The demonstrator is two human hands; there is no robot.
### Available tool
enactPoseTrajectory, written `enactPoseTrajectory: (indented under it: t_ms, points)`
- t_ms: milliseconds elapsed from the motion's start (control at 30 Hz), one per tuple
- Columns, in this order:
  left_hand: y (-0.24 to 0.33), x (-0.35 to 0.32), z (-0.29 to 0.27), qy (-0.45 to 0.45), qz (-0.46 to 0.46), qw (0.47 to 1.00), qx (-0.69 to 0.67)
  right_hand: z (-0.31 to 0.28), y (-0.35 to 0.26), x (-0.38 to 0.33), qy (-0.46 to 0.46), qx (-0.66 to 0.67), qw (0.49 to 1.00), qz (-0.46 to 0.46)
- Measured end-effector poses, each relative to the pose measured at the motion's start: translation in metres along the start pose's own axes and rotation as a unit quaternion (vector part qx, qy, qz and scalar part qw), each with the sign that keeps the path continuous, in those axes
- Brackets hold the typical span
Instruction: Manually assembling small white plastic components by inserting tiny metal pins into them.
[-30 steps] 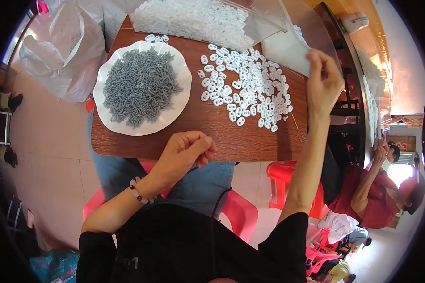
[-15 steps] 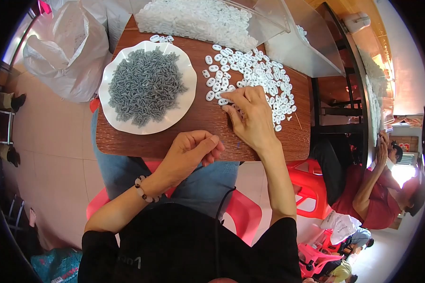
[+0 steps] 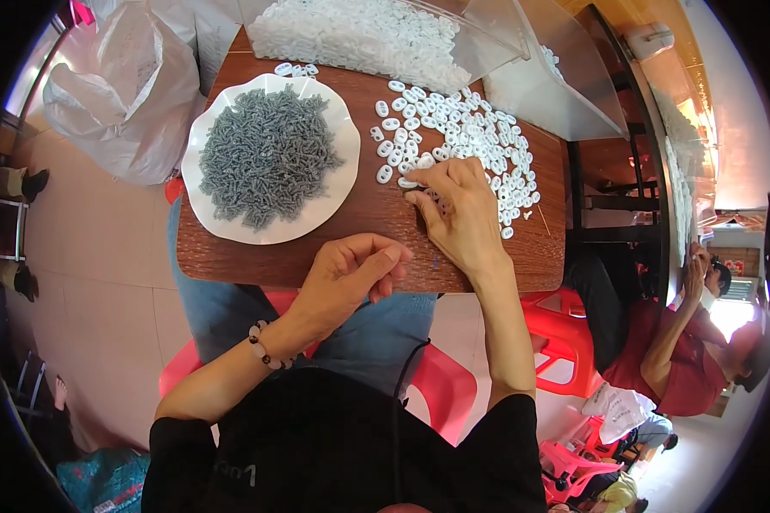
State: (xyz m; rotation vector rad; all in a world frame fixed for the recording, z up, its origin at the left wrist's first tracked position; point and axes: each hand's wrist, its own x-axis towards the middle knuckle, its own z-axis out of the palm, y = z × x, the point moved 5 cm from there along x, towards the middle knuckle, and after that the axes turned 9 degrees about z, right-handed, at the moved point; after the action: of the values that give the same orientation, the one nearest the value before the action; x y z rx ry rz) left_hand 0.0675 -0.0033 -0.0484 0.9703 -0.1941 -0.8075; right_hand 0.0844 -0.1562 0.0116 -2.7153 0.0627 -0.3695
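Many small white oval pieces with two holes each are spread over the right half of a brown wooden table. My right hand is at the near-left side of this spread, thumb and forefinger pinched beside a white piece; a small dark thing shows at the fingertips, too small to name. My left hand hovers at the table's near edge, its fingers curled in and the thumb laid against them. Whatever it may hold is hidden. To its upper left stands a scalloped white plate heaped with small grey, translucent ridged pieces.
At the table's far side lies a clear bin full of white pieces. A thin stick rests near the right edge. White sacks stand on the floor at left. Red stools and a seated person are at right.
The view has shifted very slightly. My right hand's fingertips have moved a little against the white pieces, and less of the thin dark thing shows. My left hand stays nearly still.
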Motion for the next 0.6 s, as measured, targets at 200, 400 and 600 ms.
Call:
enactPoseTrajectory:
  t_ms: [200,400,600]
  points:
    - [0.002,0.001,-0.002,0.0,0.002,1.0,-0.016,0.0,0.002,0.001,0.001,-0.01,1.0,-0.004]
    - [0.004,-0.003,0.001,0.053,0.008,0.995,-0.08,-0.021,-0.016,-0.011,0.052,0.037,0.998,-0.01]
    - [0.009,-0.007,0.0,-0.019,-0.076,0.988,-0.135,-0.032,-0.032,-0.039,0.043,0.152,0.983,-0.093]
